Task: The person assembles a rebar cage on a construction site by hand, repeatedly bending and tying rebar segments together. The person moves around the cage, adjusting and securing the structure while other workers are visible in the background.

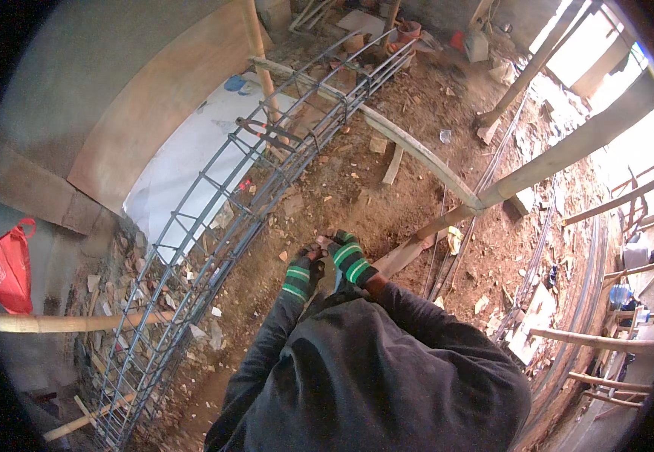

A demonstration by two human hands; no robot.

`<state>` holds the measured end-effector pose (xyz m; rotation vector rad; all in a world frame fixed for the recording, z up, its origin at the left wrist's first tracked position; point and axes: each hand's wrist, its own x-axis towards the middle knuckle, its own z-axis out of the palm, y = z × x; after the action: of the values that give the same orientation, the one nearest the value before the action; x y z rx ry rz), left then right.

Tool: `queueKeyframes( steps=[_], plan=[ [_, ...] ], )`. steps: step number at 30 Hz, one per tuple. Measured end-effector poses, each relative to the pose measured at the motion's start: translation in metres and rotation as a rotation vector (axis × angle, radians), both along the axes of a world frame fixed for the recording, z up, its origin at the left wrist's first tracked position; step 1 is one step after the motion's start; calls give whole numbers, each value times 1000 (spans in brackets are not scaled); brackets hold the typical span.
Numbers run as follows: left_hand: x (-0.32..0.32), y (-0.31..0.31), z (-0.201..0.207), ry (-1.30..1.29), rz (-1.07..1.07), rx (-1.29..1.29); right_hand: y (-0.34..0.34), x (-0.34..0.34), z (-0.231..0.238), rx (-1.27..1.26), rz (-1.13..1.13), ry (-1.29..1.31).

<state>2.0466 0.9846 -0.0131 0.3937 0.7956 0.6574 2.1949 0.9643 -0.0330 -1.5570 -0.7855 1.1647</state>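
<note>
In front of my body, my left hand (303, 273) and my right hand (349, 258) meet at the fingertips. Both wear dark fingerless gloves with green and white stripes. The fingers of each are curled in and pressed together; anything between them is too small to make out. To the left of my hands runs a long cage of steel reinforcing bars (225, 222) with several tie hoops, resting across wooden and bamboo supports. On its upper part lies a pair of long-handled pincers (266, 134), apart from both hands.
A wooden crosspiece (421, 160) meets a thick slanting pole (538, 169) at right. Loose steel rods (504, 147) lie on the rubble-strewn dirt. A red bag (8, 267) hangs at far left above a bamboo pole (78, 323). A white sheet (183, 177) lies beyond the cage.
</note>
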Motion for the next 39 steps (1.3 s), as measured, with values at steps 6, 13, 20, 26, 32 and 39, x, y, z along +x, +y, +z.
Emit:
queueKeyframes(
  steps=[6, 13, 20, 26, 32, 39],
  plan=[
    [73, 48, -2, 126, -20, 104, 45, 70, -6, 85, -144, 168],
    [221, 152, -54, 290, 53, 208, 153, 176, -19, 253, -394, 389],
    [264, 246, -146, 33, 85, -226, 253, 302, 40, 222, -266, -1100],
    [289, 270, -113, 169, 409, -309, 302, 319, 63, 344, 100, -1314],
    [282, 301, -143, -381, 239, -165, 321, 300, 45, 242, 330, -1374],
    [307, 303, -122, -112, 590, -255, 311, 306, 38, 360, 663, -1510]
  ],
)
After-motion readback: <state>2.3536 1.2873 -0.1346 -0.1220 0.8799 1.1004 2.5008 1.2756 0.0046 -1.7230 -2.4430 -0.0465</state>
